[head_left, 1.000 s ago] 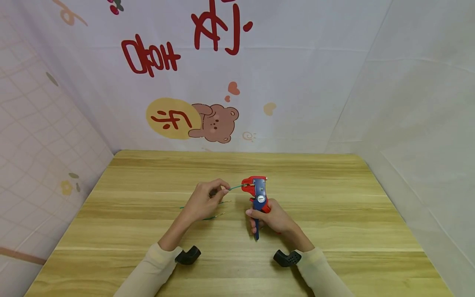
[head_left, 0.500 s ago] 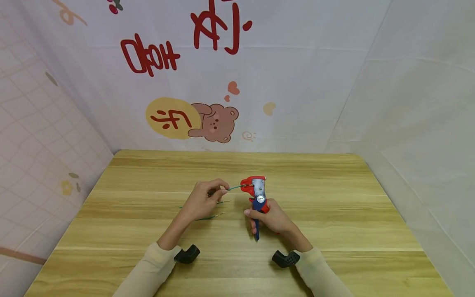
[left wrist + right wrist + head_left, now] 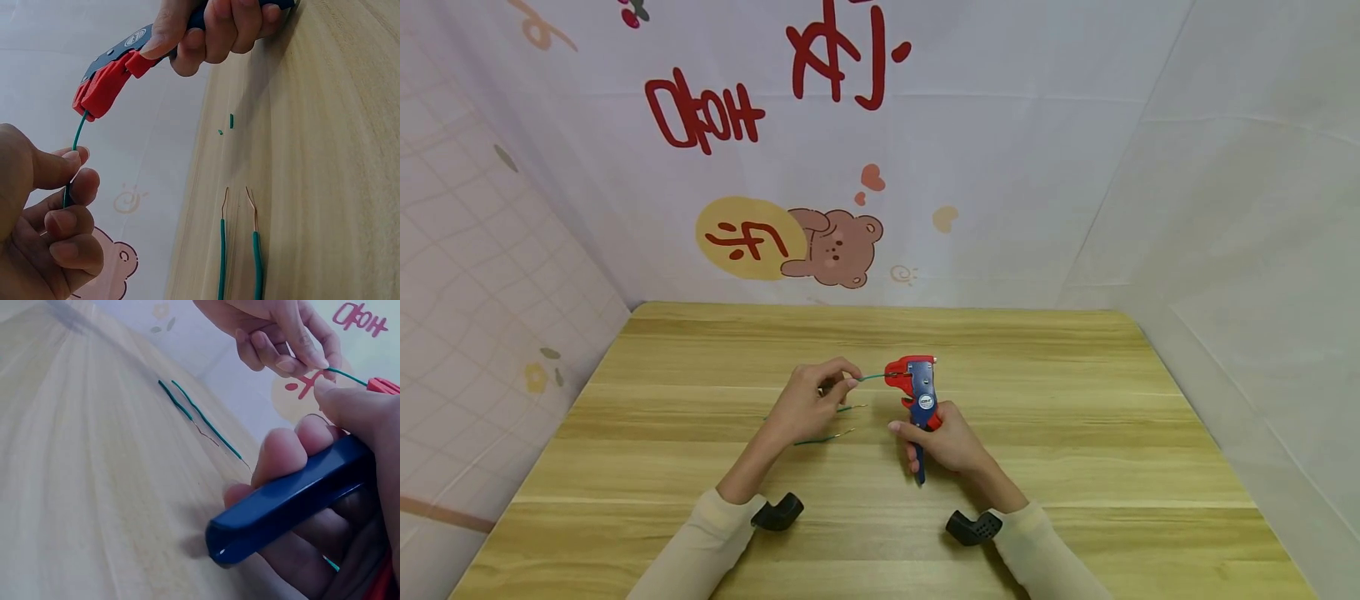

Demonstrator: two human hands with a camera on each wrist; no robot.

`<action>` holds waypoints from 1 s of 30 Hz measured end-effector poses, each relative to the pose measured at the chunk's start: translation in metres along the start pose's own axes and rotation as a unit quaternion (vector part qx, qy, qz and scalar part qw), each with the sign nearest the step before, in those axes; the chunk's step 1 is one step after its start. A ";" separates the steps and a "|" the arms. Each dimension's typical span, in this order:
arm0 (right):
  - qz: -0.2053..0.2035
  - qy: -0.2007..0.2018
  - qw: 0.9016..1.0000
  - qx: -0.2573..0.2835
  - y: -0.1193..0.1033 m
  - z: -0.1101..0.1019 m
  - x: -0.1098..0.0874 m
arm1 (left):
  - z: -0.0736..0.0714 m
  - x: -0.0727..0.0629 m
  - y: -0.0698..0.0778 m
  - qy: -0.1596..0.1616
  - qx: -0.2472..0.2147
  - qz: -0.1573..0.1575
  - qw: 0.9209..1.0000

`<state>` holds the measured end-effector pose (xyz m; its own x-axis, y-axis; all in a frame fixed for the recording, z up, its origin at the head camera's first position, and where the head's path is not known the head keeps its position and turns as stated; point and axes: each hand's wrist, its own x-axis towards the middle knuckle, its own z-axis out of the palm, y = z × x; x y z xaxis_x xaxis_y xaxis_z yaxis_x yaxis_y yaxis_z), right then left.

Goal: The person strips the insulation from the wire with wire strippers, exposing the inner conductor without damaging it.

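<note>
My left hand (image 3: pixel 811 404) pinches a green insulated wire (image 3: pixel 79 132) between thumb and fingertips. The wire's far end goes into the red jaws of a blue-and-red wire stripper (image 3: pixel 922 387), so that end is hidden. Fingers of my right hand (image 3: pixel 951 437) curl round the stripper's handles, holding it upright above the table in the head view. In the right wrist view the blue handle (image 3: pixel 287 500) crosses the palm. Below the left hand, two green wires (image 3: pixel 222 256) with bare copper ends lie side by side on the table.
Two short green bits of insulation (image 3: pixel 231 120) lie on the wooden table (image 3: pixel 1075 417) under the stripper. A printed cloth (image 3: pixel 1000 208) hangs along the table's back edge, with more cloth at both sides. A black wrist camera (image 3: pixel 778 512) sits at each cuff.
The stripper and my right hand have shifted slightly left. My left hand has risen a little, still pinching the wire, whose end stays in the stripper's jaws.
</note>
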<state>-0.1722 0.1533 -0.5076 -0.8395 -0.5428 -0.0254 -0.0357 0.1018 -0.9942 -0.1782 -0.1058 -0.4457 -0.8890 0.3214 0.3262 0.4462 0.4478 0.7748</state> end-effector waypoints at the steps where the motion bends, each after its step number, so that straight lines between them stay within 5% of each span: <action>1: 0.000 0.002 1.000 -0.004 0.000 0.000 0.000 | 0.000 0.000 0.000 0.002 0.001 0.001 1.000; 30: 0.029 0.095 0.995 -0.011 0.000 0.018 -0.004 | 0.007 0.001 -0.002 0.009 0.008 0.013 1.000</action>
<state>-0.1592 0.1401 -0.5092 -0.9278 -0.3681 -0.0605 0.0056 0.1486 -0.9889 -0.1791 -0.1009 -0.4510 -0.8788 0.3184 0.3555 0.4704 0.4521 0.7579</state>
